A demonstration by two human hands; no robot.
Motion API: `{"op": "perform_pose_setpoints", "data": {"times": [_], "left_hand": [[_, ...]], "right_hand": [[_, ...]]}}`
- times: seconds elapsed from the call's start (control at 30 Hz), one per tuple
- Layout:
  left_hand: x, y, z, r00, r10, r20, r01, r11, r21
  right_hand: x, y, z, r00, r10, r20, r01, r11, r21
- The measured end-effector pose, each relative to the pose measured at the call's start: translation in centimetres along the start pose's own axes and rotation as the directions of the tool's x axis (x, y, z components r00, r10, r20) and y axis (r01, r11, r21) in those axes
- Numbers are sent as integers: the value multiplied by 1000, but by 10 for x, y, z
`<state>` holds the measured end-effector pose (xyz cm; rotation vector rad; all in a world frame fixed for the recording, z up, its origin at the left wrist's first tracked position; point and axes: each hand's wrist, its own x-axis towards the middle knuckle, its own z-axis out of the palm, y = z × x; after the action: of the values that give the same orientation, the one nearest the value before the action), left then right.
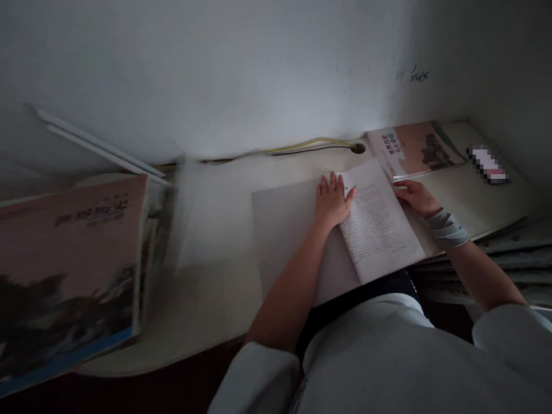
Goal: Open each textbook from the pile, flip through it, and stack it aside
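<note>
White wall (259, 75) behind; pale desk (215, 293) under both hands, dim light.

Book (383, 230), one: open on the desk, between the two hands; printed page right of the left fingers, grey leaf (287, 230) under and left of them. Page's long axis runs from beyond the left fingertips back toward the body, slanting right.

Left hand (332, 201): flat, fingers slightly spread, lying over the fold by the page's upper left edge; gripping nothing.

Right hand (417, 198): fingers bent, thumb side at the page's outer edge, which lies just left of the tips; whether paper is pinched, cannot tell. Nearer hand to that edge; wrap (448, 227) on its wrist.

Textbook (425, 150): just beyond the right fingertips.

Phone (489, 165): right of the right fingers, pixelated.

Cables (310, 144): beyond the left fingertips, along the wall.

Stack (73, 247): well left of the left fingers, blurred.
</note>
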<state>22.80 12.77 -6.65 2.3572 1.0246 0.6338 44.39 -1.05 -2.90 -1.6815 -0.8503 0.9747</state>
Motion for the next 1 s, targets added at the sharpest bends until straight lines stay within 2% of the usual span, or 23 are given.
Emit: {"op": "perform_pose_setpoints", "data": {"times": [0.07,0.13,0.23,0.3,0.4,0.47,0.57,0.7,0.83,1.0], "left_hand": [[4,-5,0,1000,0,-3,0,998,-67],[12,-9,-3,997,-48,-57,42,993,-107],[32,-9,-12,979,-153,-136,149,988,-34],[50,-7,-20,969,-229,-97,233,972,39],[73,-3,-32,954,-297,42,293,953,79],[81,-1,-35,953,-284,107,276,958,77],[82,-1,-33,958,-260,124,251,964,83],[75,0,-23,964,-256,70,249,963,100],[71,2,-15,970,-240,-29,241,971,15],[65,10,-9,990,-118,-77,124,990,74]], "right_hand": [[0,6,3,998,-59,-28,58,998,-34],[0,11,5,994,-100,-36,97,992,-87],[0,14,8,989,-149,-18,146,984,-105],[0,13,10,985,-173,-6,172,982,-73],[-2,10,12,982,-188,0,188,981,-43],[-4,9,13,981,-192,1,192,981,-41],[-4,8,14,981,-192,-17,192,981,-38],[-2,8,14,982,-180,-48,177,982,-68],[-3,8,12,989,-139,-55,136,990,-48],[-5,7,13,993,-104,-51,105,994,13]]}}
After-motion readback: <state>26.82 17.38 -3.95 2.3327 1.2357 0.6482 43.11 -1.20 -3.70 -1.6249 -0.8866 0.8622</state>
